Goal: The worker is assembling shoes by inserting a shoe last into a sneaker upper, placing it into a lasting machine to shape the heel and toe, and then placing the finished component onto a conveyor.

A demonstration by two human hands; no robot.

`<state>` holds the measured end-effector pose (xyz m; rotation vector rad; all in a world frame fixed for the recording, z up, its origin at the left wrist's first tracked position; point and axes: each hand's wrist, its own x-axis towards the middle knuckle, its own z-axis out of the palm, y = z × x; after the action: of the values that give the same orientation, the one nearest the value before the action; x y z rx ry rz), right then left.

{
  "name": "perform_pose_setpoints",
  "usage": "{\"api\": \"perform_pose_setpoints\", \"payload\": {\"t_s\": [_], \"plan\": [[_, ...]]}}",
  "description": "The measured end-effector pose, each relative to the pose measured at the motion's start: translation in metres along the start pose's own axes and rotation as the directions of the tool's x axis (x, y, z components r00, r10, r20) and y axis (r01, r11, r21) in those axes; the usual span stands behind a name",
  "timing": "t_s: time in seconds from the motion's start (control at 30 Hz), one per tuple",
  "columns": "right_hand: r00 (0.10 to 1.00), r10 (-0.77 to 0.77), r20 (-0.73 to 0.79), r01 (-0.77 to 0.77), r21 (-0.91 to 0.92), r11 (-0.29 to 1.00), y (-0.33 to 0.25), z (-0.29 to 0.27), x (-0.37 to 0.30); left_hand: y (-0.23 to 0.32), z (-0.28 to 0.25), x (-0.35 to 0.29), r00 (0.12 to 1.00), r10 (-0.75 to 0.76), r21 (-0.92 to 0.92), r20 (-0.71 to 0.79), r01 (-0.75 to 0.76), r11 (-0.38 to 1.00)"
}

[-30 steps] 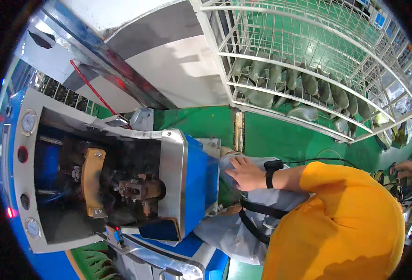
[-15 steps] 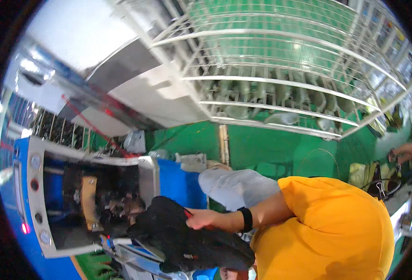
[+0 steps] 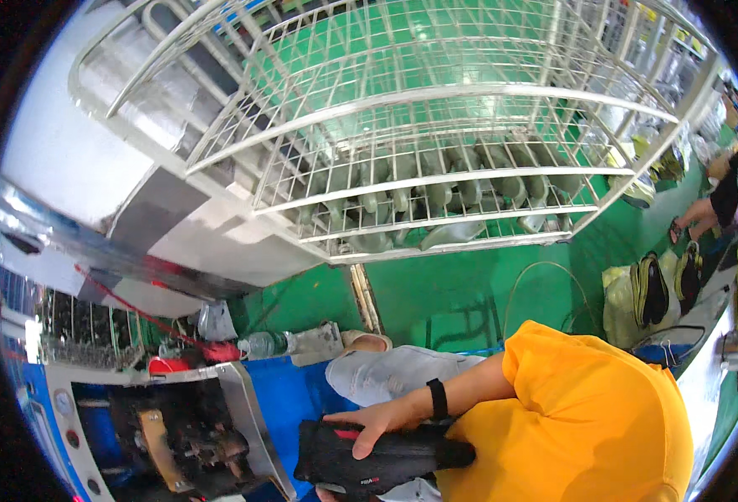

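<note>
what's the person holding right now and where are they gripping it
The left hand lies over the top of a black shoe upper, fingers across its middle. The other hand shows only as fingertips under its lower edge.

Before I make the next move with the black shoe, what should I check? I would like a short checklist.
1. Right hand holds the black shoe: ok, fingers across it, thumb around.
2. Left hand supports the shoe: cannot tell, only a sliver shows at the lower edge.
3. Machine opening free of hands: ok.
4. Wire rack apart from the arm: ok.
5. Floor by the foot: not ok, a plastic bottle lies close.
</note>
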<state>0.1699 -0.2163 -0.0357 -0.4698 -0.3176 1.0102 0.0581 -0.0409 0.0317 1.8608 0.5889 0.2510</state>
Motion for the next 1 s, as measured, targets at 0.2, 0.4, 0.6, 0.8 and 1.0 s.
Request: {"api": "perform_pose_setpoints", "payload": {"t_s": [0.2, 0.4, 0.6, 0.8, 1.0], "plan": [[0.995, 0.053, -0.087, -0.051, 0.031, 0.998, 0.003, -0.008, 0.005, -0.014, -0.005, 0.028, 0.981, -0.074, -0.417, 0.178, 0.143, 0.897], [0.938, 0.305, -0.163, -0.261, 0.245, 0.934, -0.023, 0.007, -0.008, -0.005, -0.009, 0.062, 0.947, -0.277, -0.66, 0.161, 0.312, 0.683], [0.876, 0.336, -0.347, -0.186, 0.4, 0.898, 0.002, 0.048, 0.02, -0.027, -0.038, 0.037, 0.977, -0.036, -0.82, 0.208, 0.195, 0.538], [0.857, 0.402, -0.323, -0.323, 0.273, 0.906, 0.023, 0.044, 0.035, -0.056, -0.049, 0.022, 0.968, -0.242, -0.574, -0.067, 0.162, 0.803], [0.854, 0.436, -0.285, -0.412, 0.144, 0.9, 0.04, 0.041, 0.048, -0.073, -0.071, 0.004, 0.934, -0.311, -0.567, -0.175, 0.162, 0.808]]}}
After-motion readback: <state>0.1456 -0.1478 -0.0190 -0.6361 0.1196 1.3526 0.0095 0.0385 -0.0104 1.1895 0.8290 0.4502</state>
